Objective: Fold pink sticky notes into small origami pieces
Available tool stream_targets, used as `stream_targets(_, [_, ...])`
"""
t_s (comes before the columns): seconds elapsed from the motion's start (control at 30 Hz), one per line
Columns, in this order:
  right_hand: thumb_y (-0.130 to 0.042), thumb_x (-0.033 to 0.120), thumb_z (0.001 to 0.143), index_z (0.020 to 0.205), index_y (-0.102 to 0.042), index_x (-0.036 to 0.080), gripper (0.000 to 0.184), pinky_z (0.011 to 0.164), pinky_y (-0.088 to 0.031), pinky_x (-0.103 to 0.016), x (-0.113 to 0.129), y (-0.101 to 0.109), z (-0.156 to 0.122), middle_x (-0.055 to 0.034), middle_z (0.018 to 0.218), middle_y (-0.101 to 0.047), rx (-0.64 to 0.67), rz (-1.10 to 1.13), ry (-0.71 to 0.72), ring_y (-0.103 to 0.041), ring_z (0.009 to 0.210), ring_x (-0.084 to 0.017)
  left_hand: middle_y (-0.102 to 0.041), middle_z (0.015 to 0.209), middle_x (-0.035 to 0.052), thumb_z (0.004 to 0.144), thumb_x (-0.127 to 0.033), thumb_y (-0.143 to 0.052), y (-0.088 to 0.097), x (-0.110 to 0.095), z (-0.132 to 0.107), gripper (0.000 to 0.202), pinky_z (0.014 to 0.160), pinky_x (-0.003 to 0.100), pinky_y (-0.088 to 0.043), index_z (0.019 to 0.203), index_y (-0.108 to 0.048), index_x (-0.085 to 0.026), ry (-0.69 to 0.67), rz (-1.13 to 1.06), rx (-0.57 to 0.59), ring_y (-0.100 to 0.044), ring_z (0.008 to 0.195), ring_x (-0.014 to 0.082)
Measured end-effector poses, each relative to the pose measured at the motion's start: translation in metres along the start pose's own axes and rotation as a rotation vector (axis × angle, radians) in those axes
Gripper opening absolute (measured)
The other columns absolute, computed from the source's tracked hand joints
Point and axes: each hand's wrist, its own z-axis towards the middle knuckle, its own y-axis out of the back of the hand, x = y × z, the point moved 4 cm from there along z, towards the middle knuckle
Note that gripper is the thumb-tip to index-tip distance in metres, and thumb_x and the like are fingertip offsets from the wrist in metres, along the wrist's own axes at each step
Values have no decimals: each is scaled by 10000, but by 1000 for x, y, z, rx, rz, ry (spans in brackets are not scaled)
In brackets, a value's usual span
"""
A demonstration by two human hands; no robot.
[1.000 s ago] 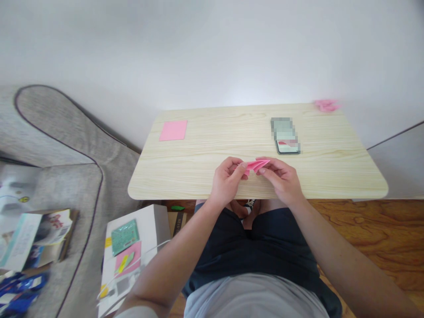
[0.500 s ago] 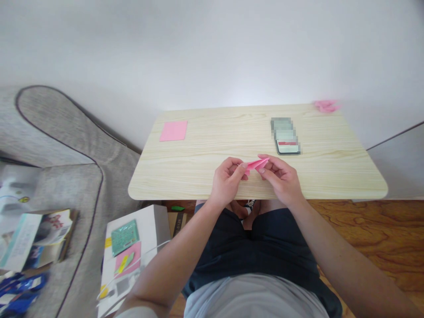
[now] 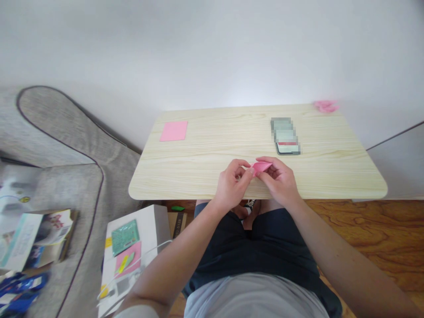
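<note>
A small folded pink paper piece is pinched between both hands just above the near edge of the light wooden table. My left hand grips its left end with thumb and fingers closed. From the right, my right hand closes on the same piece. Most of the paper is hidden by the fingers.
A flat pink paper square lies at the table's far left. A phone rests right of centre, and folded pink paper pieces sit at the far right corner. A grey sofa and a white box stand to the left.
Both hands have drawn closer together and the pink paper now looks shorter and more compact, its long pointed tip no longer sticking out.
</note>
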Motion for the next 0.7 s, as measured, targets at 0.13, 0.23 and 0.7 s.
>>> stream_targets(0.13, [-730, 348, 886, 1250, -678, 301, 371, 771, -563, -400, -1, -1, 0, -19, 881, -710, 5, 15, 9, -663, 811, -225, -640, 682, -33, 1018, -459, -547, -1, 0, -1, 272, 615, 244, -394, 1143, -613, -227, -10, 10, 4, -558, 601, 116])
stream_targets(0.23, [-739, 338, 882, 1256, -671, 298, 382, 789, -563, -392, -2, -1, 1, -18, 901, -706, -6, 34, 14, -661, 832, -218, -656, 712, -25, 1035, -443, -514, -1, 0, -1, 274, 662, 255, -430, 1195, -594, -235, -20, 24, 16, -608, 654, 132])
stream_targets(0.7, [-660, 328, 965, 1091, -805, 311, 193, 947, -582, -408, 14, 0, -3, -26, 1123, -793, 2, -90, 120, -736, 1020, -228, -652, 795, -17, 994, -239, -505, -11, 5, 7, 245, 741, 262, -500, 1238, -506, -221, 12, -386, 105, -612, 746, 129])
